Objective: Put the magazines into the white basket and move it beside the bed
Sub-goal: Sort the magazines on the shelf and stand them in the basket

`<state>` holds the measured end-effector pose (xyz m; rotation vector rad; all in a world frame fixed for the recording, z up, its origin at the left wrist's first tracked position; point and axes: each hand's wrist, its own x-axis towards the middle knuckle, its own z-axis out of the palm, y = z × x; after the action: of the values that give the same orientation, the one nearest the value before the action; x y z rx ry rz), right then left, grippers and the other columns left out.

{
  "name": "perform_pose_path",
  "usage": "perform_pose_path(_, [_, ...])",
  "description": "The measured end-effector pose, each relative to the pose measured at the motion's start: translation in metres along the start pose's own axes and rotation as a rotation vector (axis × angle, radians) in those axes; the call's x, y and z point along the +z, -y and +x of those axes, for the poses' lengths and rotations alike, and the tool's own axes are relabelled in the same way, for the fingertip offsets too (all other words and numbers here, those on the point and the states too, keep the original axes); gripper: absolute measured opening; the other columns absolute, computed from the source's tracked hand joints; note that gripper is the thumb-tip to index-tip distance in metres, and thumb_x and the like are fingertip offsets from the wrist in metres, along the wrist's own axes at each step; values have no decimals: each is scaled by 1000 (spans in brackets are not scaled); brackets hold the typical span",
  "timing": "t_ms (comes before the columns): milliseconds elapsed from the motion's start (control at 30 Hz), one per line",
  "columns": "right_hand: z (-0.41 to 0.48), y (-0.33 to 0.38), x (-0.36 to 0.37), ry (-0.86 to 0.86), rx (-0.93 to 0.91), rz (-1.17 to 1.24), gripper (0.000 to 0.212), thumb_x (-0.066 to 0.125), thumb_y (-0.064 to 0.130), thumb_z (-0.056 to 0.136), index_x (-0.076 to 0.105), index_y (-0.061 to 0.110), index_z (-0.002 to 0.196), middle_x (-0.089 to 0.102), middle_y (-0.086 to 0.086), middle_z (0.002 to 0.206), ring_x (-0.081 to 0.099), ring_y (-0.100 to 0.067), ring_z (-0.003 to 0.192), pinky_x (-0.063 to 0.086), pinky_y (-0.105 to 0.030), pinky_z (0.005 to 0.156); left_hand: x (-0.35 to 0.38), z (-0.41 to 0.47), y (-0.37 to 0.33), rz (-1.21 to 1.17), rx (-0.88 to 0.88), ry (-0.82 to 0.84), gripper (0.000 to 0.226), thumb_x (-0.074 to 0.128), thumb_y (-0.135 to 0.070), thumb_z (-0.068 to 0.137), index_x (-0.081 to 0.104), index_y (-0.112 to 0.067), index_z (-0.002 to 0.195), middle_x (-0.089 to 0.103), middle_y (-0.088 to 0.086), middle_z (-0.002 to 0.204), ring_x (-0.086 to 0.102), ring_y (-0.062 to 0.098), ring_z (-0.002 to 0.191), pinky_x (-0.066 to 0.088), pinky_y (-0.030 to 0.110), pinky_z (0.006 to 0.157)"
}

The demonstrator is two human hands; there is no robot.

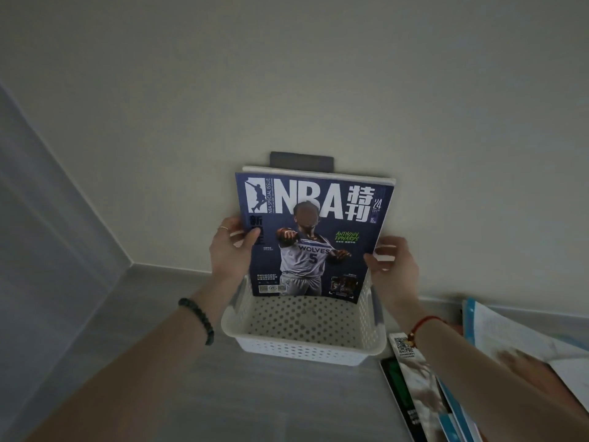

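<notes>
A stack of magazines stands upright, its front one a dark blue NBA magazine (pixel 314 231) showing a basketball player. Its lower edge sits inside the white perforated basket (pixel 299 346) on the grey floor by the wall. My left hand (pixel 231 247) grips the stack's left edge, thumb on the cover. Gripping the right edge is my right hand (pixel 393 266). At least one more magazine shows behind the blue cover, with a white top edge and a dark one behind it.
More magazines and papers (pixel 414 384) lie on the floor to the right of the basket. Open booklets (pixel 510 339) spread at the far right. A cream wall (pixel 287 90) rises behind the basket. Grey floor (pixel 159 314) stretches left and toward me.
</notes>
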<state>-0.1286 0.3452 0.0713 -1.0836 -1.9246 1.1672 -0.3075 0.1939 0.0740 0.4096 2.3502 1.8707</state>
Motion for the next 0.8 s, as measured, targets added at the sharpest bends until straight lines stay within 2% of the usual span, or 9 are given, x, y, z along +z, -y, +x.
perform_pose_path(67, [0, 3, 3, 23, -5, -16, 32, 59, 10, 84, 48, 10, 114, 56, 0, 97, 57, -20, 72, 43, -24, 65, 5, -5, 1, 80, 14, 49, 29, 55, -15, 88, 55, -3, 114, 65, 16, 109, 60, 28, 96, 45, 33, 84])
perform_pose_path(133, [1, 6, 5, 42, 2, -48, 30, 54, 10, 87, 49, 10, 116, 56, 2, 96, 57, -20, 76, 43, -26, 71, 9, -9, 1, 123, 16, 62, 30, 51, -21, 91, 54, -3, 115, 64, 16, 113, 60, 31, 103, 42, 28, 79])
perform_pose_path(233, [6, 10, 2, 41, 15, -71, 24, 49, 10, 89, 53, 9, 113, 60, -3, 96, 56, -22, 82, 46, -30, 72, 9, -6, -4, 225, 15, 75, 33, 48, -24, 92, 53, -1, 116, 62, 17, 117, 57, 32, 107, 33, 23, 75])
perform_pose_path(400, [15, 23, -2, 61, 27, -85, 24, 55, 13, 86, 51, 7, 109, 56, -2, 91, 54, -20, 82, 42, -28, 75, 6, -4, -7, 314, 44, 106, 34, 47, -26, 92, 53, -1, 114, 63, 19, 116, 57, 33, 107, 35, 25, 76])
perform_pose_path(600, [12, 20, -4, 65, -10, -99, 17, 57, 10, 85, 64, 9, 100, 65, -8, 87, 63, -30, 81, 53, -41, 76, -1, -5, -7, 294, 50, 92, 33, 51, -25, 90, 56, -1, 113, 65, 20, 112, 59, 32, 102, 37, 25, 75])
perform_pose_path(700, [13, 21, -5, 64, 2, -121, 15, 58, 14, 85, 65, 6, 95, 63, -7, 83, 60, -28, 78, 49, -32, 70, 0, -6, -7, 341, -2, 120, 37, 49, -31, 91, 56, 0, 109, 64, 22, 111, 59, 34, 102, 37, 29, 75])
perform_pose_path(800, [12, 25, -12, 157, 30, -190, 22, 53, 21, 89, 63, 3, 93, 59, -7, 81, 53, -22, 76, 37, -23, 61, 3, -6, -9, 381, -62, 157, 43, 47, -36, 91, 52, 1, 111, 61, 22, 116, 56, 36, 106, 38, 31, 79])
